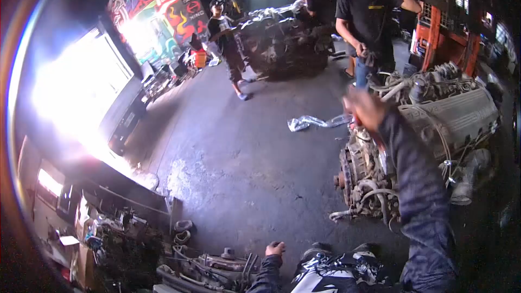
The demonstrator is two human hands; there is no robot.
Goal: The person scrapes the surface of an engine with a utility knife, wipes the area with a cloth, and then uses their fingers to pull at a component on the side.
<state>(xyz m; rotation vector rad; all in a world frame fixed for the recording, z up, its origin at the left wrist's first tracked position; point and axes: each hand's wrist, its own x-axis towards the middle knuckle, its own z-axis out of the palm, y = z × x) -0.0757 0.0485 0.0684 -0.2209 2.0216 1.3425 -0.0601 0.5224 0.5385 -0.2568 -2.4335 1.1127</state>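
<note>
My right hand is raised at the end of an outstretched arm, in front of the large engine on the right. Motion blurs its fingers, which look closed around a small reddish thing of a kind I cannot make out. Low in the view, my left hand has its fingers curled in, with no object showing in it. It hangs over the floor, just right of a dirty engine part with hoses. The big engine has a ribbed metal cover, cables and pipes.
A person in a black T-shirt stands behind the engine; another stands farther left. More people are around a second large engine at the back. Clear plastic wrap lies on the floor. A cluttered bench stands lower left.
</note>
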